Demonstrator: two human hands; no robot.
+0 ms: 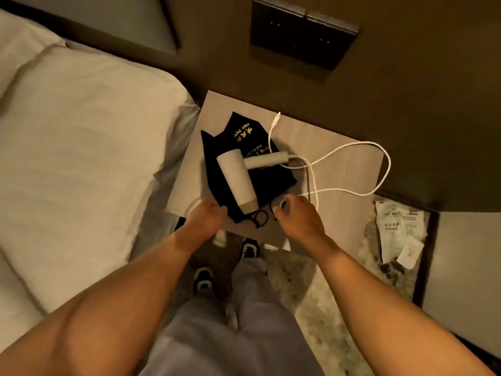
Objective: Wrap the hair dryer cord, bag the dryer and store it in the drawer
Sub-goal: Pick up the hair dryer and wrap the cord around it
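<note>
A white hair dryer (pixel 238 177) lies on a black drawstring bag (pixel 244 139) with gold lettering, on a pale wooden nightstand (pixel 339 210). Its white cord (pixel 379 153) runs from the handle in loops across the right side of the top. The plug (pixel 276 118) lies near the wall. My right hand (pixel 298 221) is at the front edge, pinching a small loop of the cord between thumb and fingers. My left hand (pixel 204 217), blurred and loosely curled, hovers just left of the dryer's nozzle end. No drawer shows from this angle.
A bed with a white pillow (pixel 81 147) sits close on the left. A dark switch panel (pixel 301 36) is on the wall behind. Printed papers (pixel 398 232) lie on a glass-topped surface to the right. My legs and shoes (pixel 204 279) stand on patterned carpet below.
</note>
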